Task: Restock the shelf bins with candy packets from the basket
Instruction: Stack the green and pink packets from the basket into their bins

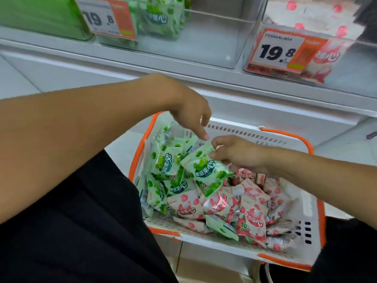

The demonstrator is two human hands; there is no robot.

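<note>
A white basket (244, 245) with orange trim sits low in front of me, filled with green packets on its left side and pink packets (253, 213) on its right. My right hand (236, 152) pinches the top edge of a green packet (206, 172) and holds it above the pile. My left hand (189, 111) hovers over the basket's far left corner, one finger pointing down near that packet's top, holding nothing. Above, a clear shelf bin (206, 56) holds a few green packets (161, 17). Another bin (346, 72) to the right holds pink packets.
Orange price tags reading 19.8 hang on the green bin (110, 17) and the pink bin (279, 52). A white shelf ledge (265, 103) runs between the bins and the basket. Dark clothing over my legs fills the lower left (81, 231).
</note>
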